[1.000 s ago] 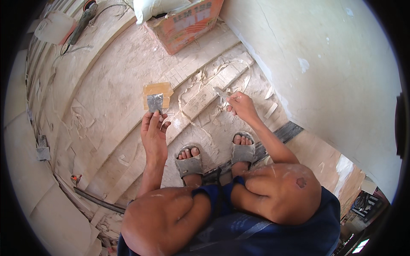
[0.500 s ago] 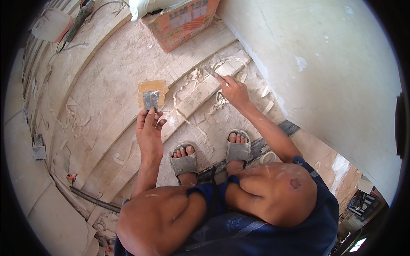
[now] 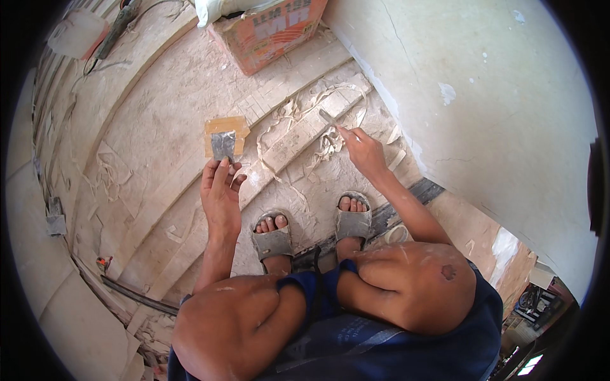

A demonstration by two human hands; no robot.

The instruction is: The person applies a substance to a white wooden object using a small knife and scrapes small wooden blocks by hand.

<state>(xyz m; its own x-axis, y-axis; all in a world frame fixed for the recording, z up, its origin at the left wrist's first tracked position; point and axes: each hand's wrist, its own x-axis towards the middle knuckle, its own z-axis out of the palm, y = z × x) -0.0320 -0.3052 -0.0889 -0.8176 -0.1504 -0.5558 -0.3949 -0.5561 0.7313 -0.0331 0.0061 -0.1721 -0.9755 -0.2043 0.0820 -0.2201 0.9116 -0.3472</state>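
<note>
In my left hand (image 3: 222,190), thumb and fingers pinch a smeared grey flat piece (image 3: 223,145). It overlaps a small tan board (image 3: 237,126) with an uneven outline; whether the two are joined I cannot tell. My right hand (image 3: 366,153) is closed round a thin tool that looks like a narrow putty knife (image 3: 328,117), its grey blade pointing up and left. The blade shows over a dusty pale plank (image 3: 289,147), and I cannot tell if it touches it. Curled pale strips (image 3: 330,145) lie beside that plank.
A worn orange box (image 3: 273,38) with a white bag on it stands at the far side. A stained pale panel (image 3: 470,101) rises on the right. A power tool (image 3: 121,28) and a translucent jug (image 3: 77,35) are at far left. Dusty planks cross the floor around my sandals.
My right hand has drawn back toward me and slightly right with the putty knife, whose blade now shows more plainly. The left hand and its board have barely moved.
</note>
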